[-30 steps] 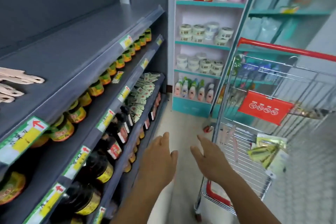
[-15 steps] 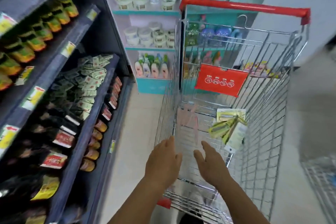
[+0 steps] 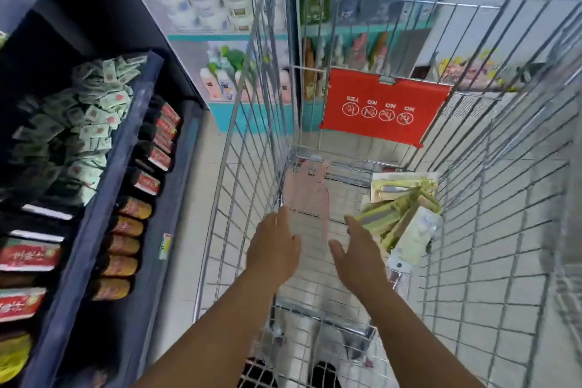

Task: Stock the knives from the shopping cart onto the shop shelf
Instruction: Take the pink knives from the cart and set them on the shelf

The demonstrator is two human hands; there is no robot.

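Since half a second ago the view has tipped down and closer into the shopping cart [image 3: 491,205], and both arms have reached deeper over its near edge. In the head view, the left hand [image 3: 273,250] hangs inside the basket by the left wire wall, fingers loosely spread and holding nothing; the right hand [image 3: 357,253] hovers beside it, palm turned inward, fingers open and also empty, its fingertips just short of the packaged knives [image 3: 401,214]. Those green-and-cream carded packs lie heaped against the cart's right wall, towards its far right corner, the lowest one tilted down to the wire floor. Pale pink wooden items [image 3: 310,195], blurred, lie flat on the floor along the left wall, towards the far left corner. A red warning flap [image 3: 384,107] hangs on the cart's far end. To the left, the dark shop shelf [image 3: 126,148] holds a heap of small green sachets [image 3: 78,129] on one level, with rows of dark bottles bearing red labels [image 3: 157,151] along the front edge of the level below.
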